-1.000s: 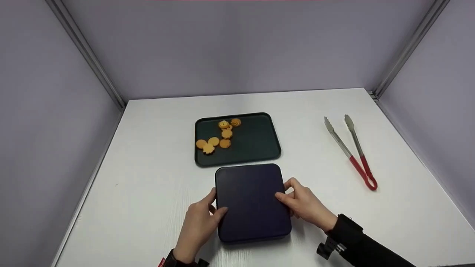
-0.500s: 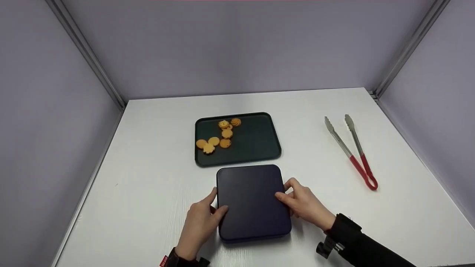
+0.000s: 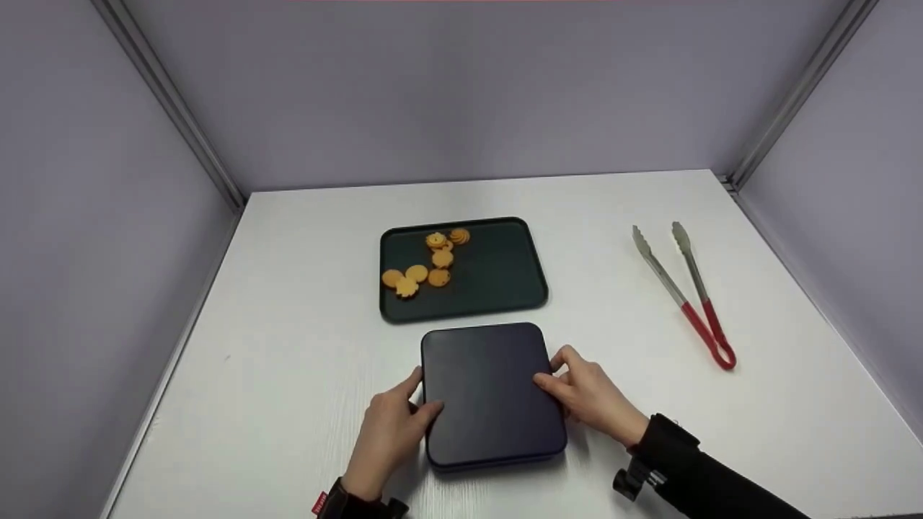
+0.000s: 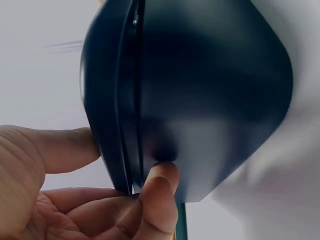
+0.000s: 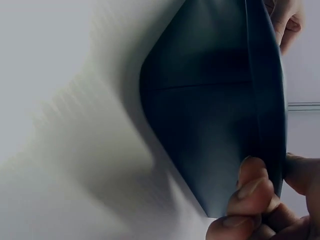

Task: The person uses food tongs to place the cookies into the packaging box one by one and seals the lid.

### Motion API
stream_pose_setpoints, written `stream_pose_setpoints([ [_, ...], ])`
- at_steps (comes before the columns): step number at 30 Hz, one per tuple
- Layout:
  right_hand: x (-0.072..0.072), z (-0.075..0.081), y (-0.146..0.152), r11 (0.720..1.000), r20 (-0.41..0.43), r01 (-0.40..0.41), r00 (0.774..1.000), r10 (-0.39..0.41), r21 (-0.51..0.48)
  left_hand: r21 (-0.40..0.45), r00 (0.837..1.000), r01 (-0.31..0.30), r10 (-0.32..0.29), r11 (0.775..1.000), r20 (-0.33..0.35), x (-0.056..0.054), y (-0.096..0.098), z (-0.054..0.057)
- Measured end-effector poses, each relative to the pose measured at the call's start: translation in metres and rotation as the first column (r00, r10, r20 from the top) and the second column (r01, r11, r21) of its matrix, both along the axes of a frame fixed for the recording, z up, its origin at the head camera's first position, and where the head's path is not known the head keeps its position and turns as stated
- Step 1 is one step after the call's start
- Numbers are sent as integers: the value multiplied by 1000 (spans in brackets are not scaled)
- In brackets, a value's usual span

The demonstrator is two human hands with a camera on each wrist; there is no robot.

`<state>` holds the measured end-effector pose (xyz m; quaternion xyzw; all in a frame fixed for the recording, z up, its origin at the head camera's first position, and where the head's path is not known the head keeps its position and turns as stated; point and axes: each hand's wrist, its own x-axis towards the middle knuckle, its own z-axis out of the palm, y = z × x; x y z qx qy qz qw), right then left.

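A dark blue rectangular tin (image 3: 490,393) with rounded corners stands at the near middle of the table, its lid (image 4: 107,95) on top. In the left wrist view a thin seam gap shows between lid and body. My left hand (image 3: 389,432) grips the tin's left side, thumb over the lid's edge and fingers against the side wall. From the right, my right hand (image 3: 595,396) holds the opposite edge, its thumb on the lid and its fingers (image 5: 252,190) curled under the lid's rim. The inside of the tin is hidden.
Behind the tin lies a dark green tray (image 3: 497,267) with several cookies (image 3: 442,258) on its left half. Metal tongs (image 3: 689,295) with red handles lie spread on the right of the white table (image 3: 288,346). Grey panels (image 3: 461,86) enclose the back and sides.
The tin's far edge sits slightly nearer to me in the head view. Both hands keep their hold on it with hardly any movement. Tray and tongs stay in place.
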<state>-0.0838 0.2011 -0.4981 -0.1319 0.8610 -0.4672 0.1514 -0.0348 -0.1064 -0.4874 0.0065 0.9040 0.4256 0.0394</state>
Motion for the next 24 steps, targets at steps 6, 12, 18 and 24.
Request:
stream_pose_setpoints([
  [6, -1, 0, 0, 1000, -26, 19, 999, -18, 24, 42, 1000, 2, -2, 999, 14, 0, -2, -3],
  [12, -2, -1, 2, 990, -182, 59, 983, -35, 130, 40, 1000, -12, 11, 999, 19, -3, -4, -3],
  [18, -2, -4, 6, 978, -589, 49, 804, 82, 203, 10, 998, -14, 15, 1000, -66, -11, -10, -3],
  [24, 5, -5, 7, 929, -722, -193, 587, 367, 315, 14, 984, 24, -21, 1000, -178, -31, -17, -5],
])
